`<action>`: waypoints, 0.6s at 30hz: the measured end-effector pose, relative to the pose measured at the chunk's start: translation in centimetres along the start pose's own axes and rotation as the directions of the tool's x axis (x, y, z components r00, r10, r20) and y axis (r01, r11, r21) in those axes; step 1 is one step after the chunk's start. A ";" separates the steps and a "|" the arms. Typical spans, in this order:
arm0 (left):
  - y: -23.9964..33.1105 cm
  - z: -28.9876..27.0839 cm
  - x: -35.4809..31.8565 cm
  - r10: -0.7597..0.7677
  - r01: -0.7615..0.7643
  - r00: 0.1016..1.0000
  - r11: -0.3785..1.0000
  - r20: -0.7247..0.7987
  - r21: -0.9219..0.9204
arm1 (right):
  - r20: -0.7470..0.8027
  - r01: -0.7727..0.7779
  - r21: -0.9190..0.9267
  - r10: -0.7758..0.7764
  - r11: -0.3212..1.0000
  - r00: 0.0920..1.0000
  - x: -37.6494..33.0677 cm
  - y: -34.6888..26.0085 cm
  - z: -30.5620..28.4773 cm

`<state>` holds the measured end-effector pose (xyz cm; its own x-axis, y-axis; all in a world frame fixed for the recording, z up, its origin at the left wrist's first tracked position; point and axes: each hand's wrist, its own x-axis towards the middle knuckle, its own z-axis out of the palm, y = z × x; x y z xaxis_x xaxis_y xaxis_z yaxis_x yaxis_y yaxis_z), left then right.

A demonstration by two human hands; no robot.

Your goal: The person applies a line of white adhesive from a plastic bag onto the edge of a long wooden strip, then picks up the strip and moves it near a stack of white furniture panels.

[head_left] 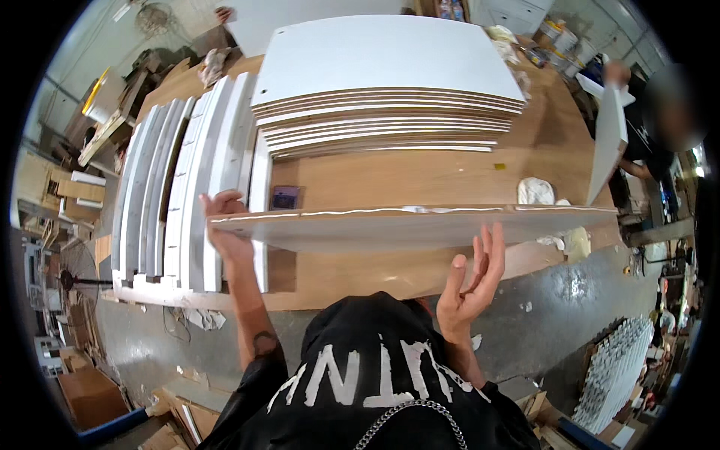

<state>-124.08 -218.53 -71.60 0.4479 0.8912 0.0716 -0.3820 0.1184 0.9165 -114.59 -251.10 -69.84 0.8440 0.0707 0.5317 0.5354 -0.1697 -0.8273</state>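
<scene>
A long white panel stands on its edge across the near part of the table, its top edge showing brown board with a white, uneven line along it. My left hand is closed round the panel's left end, fingers over the far side. My right hand is open at the near face, right of the middle, fingers apart and pointing up; the fingertips overlap the panel, but whether they press on it I cannot tell. Beyond it lies a stack of white panels with brown edges.
Long white strips lie side by side on the table's left. A small dark square item and a white cloth wad lie beyond the panel. At the right, a co-worker holds a white board. Slatted white pieces stand lower right.
</scene>
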 end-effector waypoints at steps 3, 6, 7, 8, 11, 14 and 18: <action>0.1 -0.4 -0.1 -0.027 0.027 1.000 1.000 -0.003 -0.007 | 0.029 0.011 -0.020 -0.010 1.000 1.000 -1.1 -0.9 1.2; 0.1 -0.3 -0.2 -0.040 0.040 0.998 0.999 0.050 -0.004 | -0.031 -0.056 0.018 0.056 0.998 0.998 -1.6 -1.4 1.7; 0.1 -0.3 -0.3 -0.034 0.035 0.998 0.999 0.061 -0.011 | -0.081 -0.039 0.030 0.041 0.999 0.996 -1.4 -1.4 1.8; 0.2 -0.3 -0.3 -0.030 0.031 0.997 0.999 0.074 -0.019 | -0.113 -0.031 0.003 0.031 1.000 0.993 -1.3 -1.3 1.7; 0.9 -0.4 -0.7 -0.041 0.046 0.996 0.997 0.084 -0.064 | -0.245 -0.006 -0.053 -0.007 0.999 0.969 -0.6 -0.5 1.0; 1.0 -1.1 -0.6 -0.143 0.146 0.989 0.987 0.044 -0.069 | -0.245 -0.004 -0.153 -0.034 0.988 0.969 0.0 -0.6 -0.3; 1.0 -1.8 -0.7 -0.163 0.170 0.984 0.979 0.064 -0.117 | -0.322 0.041 -0.232 -0.117 0.972 0.940 1.5 -0.4 -2.0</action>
<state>-126.27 -218.24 -71.42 0.5551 0.8300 -0.0540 -0.3920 0.3184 0.8631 -113.57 -252.88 -68.37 0.7204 -0.2300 0.6543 0.5479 -0.3898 -0.7402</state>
